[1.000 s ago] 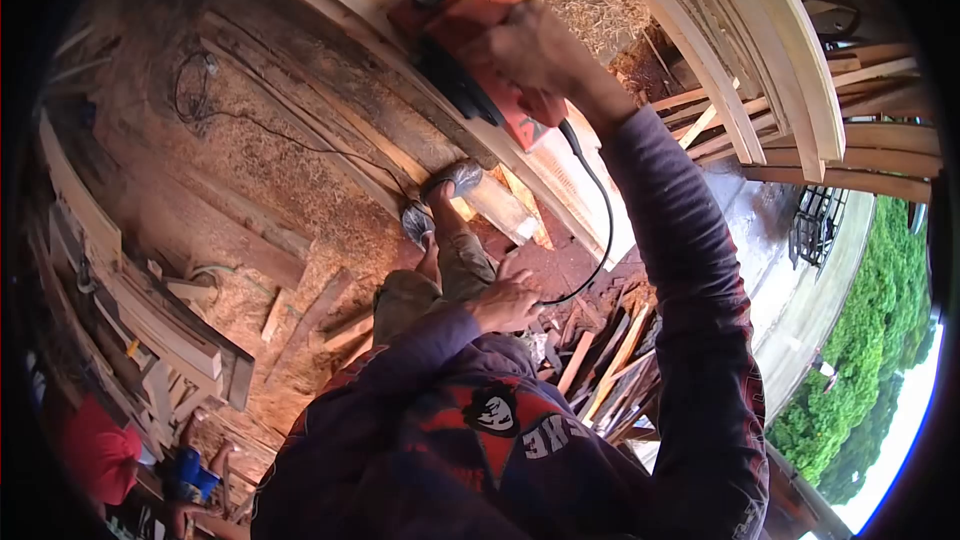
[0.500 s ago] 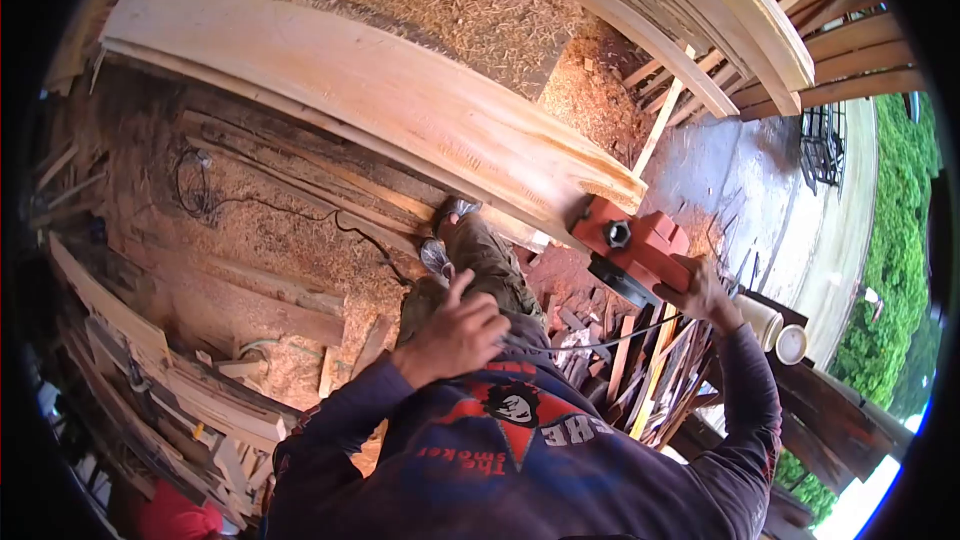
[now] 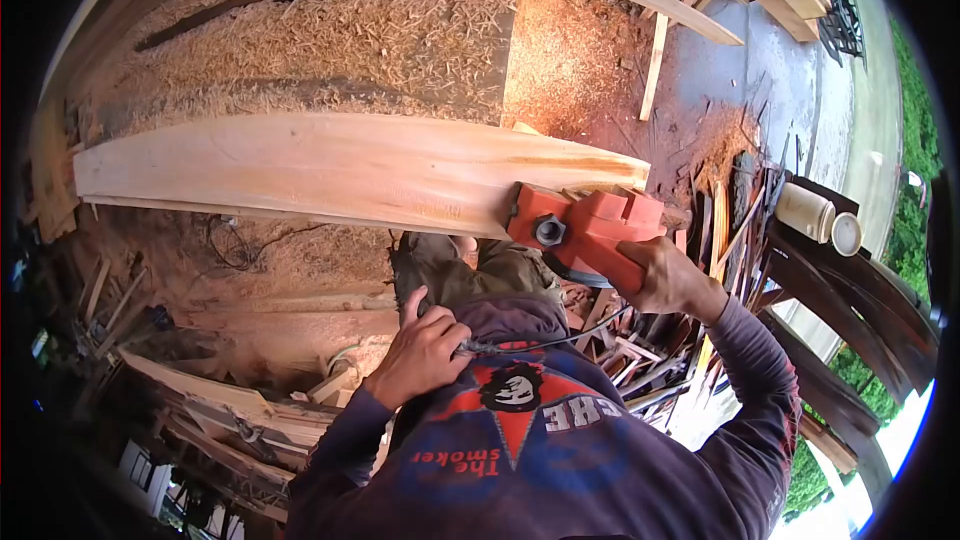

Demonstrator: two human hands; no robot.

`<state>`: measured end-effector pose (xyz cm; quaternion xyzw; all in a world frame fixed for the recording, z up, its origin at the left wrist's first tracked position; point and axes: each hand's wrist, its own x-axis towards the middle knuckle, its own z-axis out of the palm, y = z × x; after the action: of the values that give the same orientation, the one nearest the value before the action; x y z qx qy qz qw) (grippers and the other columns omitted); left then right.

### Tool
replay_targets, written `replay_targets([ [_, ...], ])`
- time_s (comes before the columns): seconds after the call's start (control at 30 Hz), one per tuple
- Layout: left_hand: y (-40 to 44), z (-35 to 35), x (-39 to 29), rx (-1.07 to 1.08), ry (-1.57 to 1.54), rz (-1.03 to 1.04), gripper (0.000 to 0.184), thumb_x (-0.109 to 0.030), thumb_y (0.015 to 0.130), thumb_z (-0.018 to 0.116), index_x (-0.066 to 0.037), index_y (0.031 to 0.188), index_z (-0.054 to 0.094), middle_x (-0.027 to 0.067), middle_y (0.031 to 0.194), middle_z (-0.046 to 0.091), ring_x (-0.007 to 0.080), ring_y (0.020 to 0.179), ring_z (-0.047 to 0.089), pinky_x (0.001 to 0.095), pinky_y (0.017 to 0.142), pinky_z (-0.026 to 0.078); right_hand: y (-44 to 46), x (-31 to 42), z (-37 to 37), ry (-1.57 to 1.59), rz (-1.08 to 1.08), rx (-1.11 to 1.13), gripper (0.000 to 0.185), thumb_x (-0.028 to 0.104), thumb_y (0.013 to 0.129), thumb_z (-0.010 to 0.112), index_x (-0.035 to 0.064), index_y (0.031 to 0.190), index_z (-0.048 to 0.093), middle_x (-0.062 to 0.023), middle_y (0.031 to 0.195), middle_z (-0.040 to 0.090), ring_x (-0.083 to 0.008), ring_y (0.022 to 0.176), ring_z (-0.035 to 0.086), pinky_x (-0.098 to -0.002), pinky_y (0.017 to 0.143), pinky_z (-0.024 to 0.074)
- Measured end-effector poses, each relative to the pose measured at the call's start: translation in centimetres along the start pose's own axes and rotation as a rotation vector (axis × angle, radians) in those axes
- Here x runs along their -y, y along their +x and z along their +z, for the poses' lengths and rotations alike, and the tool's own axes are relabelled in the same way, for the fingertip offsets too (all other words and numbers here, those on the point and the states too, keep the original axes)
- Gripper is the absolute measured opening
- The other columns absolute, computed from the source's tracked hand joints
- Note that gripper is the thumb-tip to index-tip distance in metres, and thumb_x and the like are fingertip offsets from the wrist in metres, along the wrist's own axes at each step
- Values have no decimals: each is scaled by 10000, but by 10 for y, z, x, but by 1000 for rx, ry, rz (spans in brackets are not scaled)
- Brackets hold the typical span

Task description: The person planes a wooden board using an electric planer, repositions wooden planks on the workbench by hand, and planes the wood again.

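Electric planer (image 3: 600, 223): housing looked plastic, low gloss; its knob (image 3: 549, 230), dark plastic. Wooden plank (image 3: 330, 165): upper face appeared smooth, satin. Cord (image 3: 485, 348) looked rubbery. Shirt (image 3: 630, 475) was matt cloth. Wood shavings (image 3: 430, 30) looked rough; grey floor (image 3: 715, 65) was smooth.

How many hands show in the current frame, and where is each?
2. The left hand is in front of the shirt, at the black cord; the right hand grips the orange power planer. Others could be hidden at the dark edges.
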<state>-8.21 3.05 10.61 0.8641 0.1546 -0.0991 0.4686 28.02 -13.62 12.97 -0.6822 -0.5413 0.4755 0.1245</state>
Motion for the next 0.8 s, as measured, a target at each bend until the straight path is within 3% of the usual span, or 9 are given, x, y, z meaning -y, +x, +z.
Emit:
replay_targets([
  [0.07,-3,-12,5,16,-9,-17,220,-180,715,805,-74,885,714,76,860,680,222,993,653,606,1174,277,14,6,5,1,9,-7,324,196,691,746,47,944,609,-239,689,629,-476,686,644,-531,624,518],
  [0.3,-14,-58,40,51,-24,-24,209,-178,726,794,-70,882,706,80,846,674,225,978,652,610,1173,279,74,55,19,76,13,74,376,176,632,735,32,949,595,-249,661,614,-484,685,645,-535,622,517],
  [0.57,-45,-127,105,43,-33,-11,188,-161,717,790,-81,866,706,71,816,674,217,962,655,582,1168,298,162,135,42,106,-69,-2,396,197,693,725,24,1033,619,-253,656,607,-477,678,646,-537,620,507],
  [0.77,-88,-175,148,78,-71,-71,186,-194,732,794,-79,845,701,81,824,686,237,949,658,576,1168,297,256,215,67,74,-81,65,458,214,726,727,16,1122,609,-223,684,646,-445,679,676,-534,648,549],
  [0.8,-97,-179,153,57,-48,-101,181,-193,732,797,-84,840,701,77,806,684,239,931,662,565,1155,311,275,234,68,85,-96,86,402,189,738,709,21,1096,634,-227,701,654,-434,686,685,-527,638,555],
])
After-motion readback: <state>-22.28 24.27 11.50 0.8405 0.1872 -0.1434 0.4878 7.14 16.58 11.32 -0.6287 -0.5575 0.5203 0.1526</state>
